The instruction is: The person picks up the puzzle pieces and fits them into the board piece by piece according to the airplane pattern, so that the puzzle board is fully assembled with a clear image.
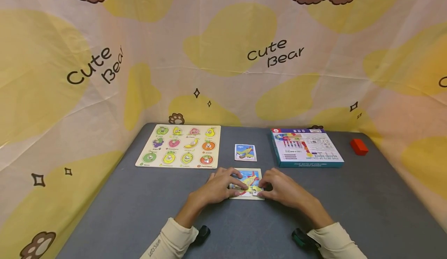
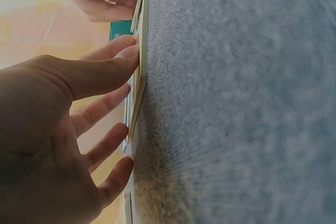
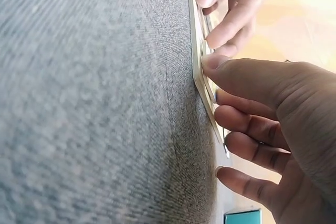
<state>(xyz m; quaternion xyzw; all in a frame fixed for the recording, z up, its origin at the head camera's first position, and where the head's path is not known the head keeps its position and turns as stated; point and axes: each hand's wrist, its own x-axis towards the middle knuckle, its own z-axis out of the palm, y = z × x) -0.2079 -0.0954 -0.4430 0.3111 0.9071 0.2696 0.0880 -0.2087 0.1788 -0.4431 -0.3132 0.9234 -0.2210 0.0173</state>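
Observation:
A small jigsaw puzzle (image 1: 246, 198) with an airplane picture lies in its light wooden frame on the table, between both hands. My left hand (image 1: 221, 186) rests on its left part, index finger reaching across the picture, thumb near the lower left edge, the other fingers spread loosely. At the lower right corner my right hand (image 1: 284, 188) pinches a puzzle piece (image 1: 255, 191) between thumb and fingers. In the left wrist view that piece (image 2: 137, 15) is tilted, one end raised off the frame. Part of the picture is hidden under the fingers.
Behind the puzzle lies a picture card (image 1: 245, 152) with a matching airplane. A wooden fruit board (image 1: 178, 146) is at the back left. A flat teal-and-white box (image 1: 307, 148) lies back right, with a red block (image 1: 359, 146) beyond it. Printed cloth walls (image 1: 223, 76) surround the table.

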